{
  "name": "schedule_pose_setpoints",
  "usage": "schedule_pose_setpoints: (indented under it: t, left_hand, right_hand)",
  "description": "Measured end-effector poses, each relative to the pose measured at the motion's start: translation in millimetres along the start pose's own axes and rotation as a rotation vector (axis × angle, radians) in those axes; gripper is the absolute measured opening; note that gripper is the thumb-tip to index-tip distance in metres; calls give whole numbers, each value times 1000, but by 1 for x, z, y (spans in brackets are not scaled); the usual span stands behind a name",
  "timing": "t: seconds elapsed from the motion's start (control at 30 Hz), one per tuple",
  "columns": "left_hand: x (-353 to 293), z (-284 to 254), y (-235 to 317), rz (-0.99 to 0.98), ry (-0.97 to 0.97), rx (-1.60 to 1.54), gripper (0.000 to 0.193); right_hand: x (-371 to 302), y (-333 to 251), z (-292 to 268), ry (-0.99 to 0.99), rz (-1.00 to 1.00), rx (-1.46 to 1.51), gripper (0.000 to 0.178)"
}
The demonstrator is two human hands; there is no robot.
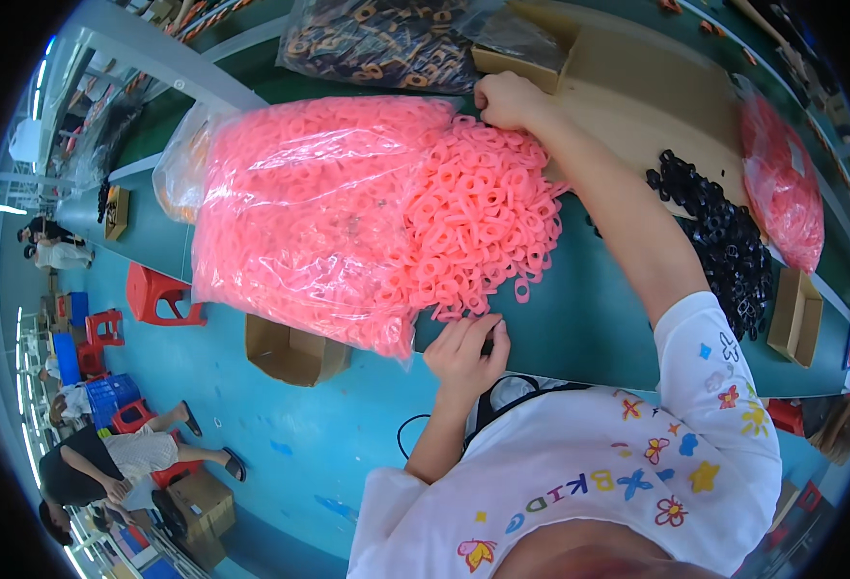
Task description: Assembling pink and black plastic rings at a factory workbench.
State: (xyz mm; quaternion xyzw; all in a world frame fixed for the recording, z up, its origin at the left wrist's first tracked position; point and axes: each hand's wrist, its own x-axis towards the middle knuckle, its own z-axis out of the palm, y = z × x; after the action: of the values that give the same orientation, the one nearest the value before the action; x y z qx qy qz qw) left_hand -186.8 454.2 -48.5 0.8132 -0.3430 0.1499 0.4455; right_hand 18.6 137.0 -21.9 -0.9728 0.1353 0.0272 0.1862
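Observation:
Loose pink plastic rings (pixel 483 207) spill in a heap from the mouth of a large clear bag of pink rings (pixel 299 212) lying on the green table. My left hand (pixel 466 354) is at the near edge of the heap, its fingers curled toward the thumb. Something dark shows between thumb and fingers, too small to name. Stretched across the table, my right hand (pixel 512 100) is at the far edge of the heap, beside a cardboard box flap. Its fingers bend down and their tips are hidden, so whatever they hold does not show.
Black rings (pixel 724 246) lie piled on cardboard at the right, near a bag of red-pink parts (pixel 780 179) and a small open carton (pixel 794 317). A bag of dark and orange parts (pixel 381 43) is at the back. Red stools (pixel 161 294) and a seated person (pixel 106 463) are leftward.

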Motion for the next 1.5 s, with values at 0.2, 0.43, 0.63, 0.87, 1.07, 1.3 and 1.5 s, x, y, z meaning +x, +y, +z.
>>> schedule_pose_setpoints:
  t: [0.2,0.43,0.63,0.87,1.07,1.3,1.5]
  left_hand:
    - [-2,3,-3,8,18,-8,9]
    - [-3,3,-4,5,19,18,8]
    - [3,2,0,-2,-3,20,8]
    - [-3,-1,-1,-26,-16,31,7]
    - [-2,3,1,-17,-24,25,9]
    - [-6,3,-1,-8,5,33,7]
    - [-6,-14,9,-94,-47,-154,4]
  right_hand:
    - [-6,-4,-10,46,-106,201,23]
    - [-39,-29,-39,-140,-376,533,21]
    - [-58,-45,-58,-246,-562,737,19]
    - [-11,38,-73,575,-10,235,46]
    - [13,131,-35,693,269,-146,65]
    - [-31,130,-61,450,347,565,46]
    - [-107,137,-90,411,124,332,33]
